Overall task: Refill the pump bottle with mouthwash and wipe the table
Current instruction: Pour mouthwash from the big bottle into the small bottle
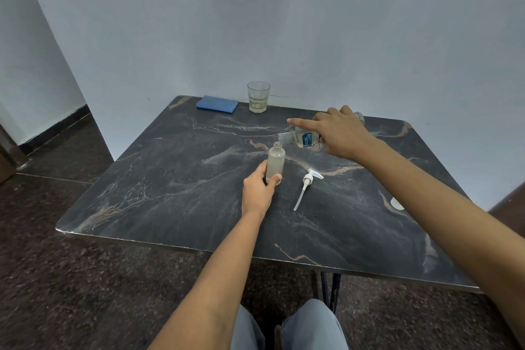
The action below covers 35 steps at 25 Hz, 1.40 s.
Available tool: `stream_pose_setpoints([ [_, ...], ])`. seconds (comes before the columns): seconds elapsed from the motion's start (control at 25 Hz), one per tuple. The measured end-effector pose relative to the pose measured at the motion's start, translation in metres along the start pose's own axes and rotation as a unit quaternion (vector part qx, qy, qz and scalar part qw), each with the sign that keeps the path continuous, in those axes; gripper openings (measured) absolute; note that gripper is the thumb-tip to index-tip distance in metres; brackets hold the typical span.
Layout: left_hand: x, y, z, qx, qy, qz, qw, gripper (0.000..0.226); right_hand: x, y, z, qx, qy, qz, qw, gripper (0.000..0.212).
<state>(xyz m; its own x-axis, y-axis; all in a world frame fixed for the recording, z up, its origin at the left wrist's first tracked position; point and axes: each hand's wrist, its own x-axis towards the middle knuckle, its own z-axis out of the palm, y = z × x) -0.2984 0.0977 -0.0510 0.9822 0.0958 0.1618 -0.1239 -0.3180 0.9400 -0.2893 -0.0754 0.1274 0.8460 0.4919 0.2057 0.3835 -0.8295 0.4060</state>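
Dark marble-pattern tabletop (170, 193) set in a corner against pale walls, with a dark speckled floor below.

Pump bottle (276, 159): small, clear, cylindrical, standing upright on the tabletop with its neck open and the pump off. The contents look pale and cloudy; the level cannot be determined. The left hand (258, 189) grips its lower part, thumb curled across the front near the base and fingers round the far side.

Pump head (306, 185): white, dip tube attached, lying flat just right of the left hand, apart from it.

The right hand (342, 133) grasps the mouthwash bottle (304, 138), which is clear with a blue label and tipped near horizontal. The index finger is extended straight and the other fingers wrap the body. The bottle's neck sits just above and to the right of the pump bottle's mouth. Whether liquid is flowing cannot be told.

Beyond both hands, at the far edge, stand a glass (258, 96) holding a little pale liquid and, to its left, a folded blue cloth (217, 104).
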Motion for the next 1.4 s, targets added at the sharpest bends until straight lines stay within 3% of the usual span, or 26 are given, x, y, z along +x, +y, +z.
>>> stream_pose_setpoints([
  [1.4,0.0010,-0.0037,0.0011,-0.002,-0.003,-0.002,1.000,0.049,0.0020,-0.0016,-0.0058,-0.020,-0.004,-0.010,1.000,0.079],
])
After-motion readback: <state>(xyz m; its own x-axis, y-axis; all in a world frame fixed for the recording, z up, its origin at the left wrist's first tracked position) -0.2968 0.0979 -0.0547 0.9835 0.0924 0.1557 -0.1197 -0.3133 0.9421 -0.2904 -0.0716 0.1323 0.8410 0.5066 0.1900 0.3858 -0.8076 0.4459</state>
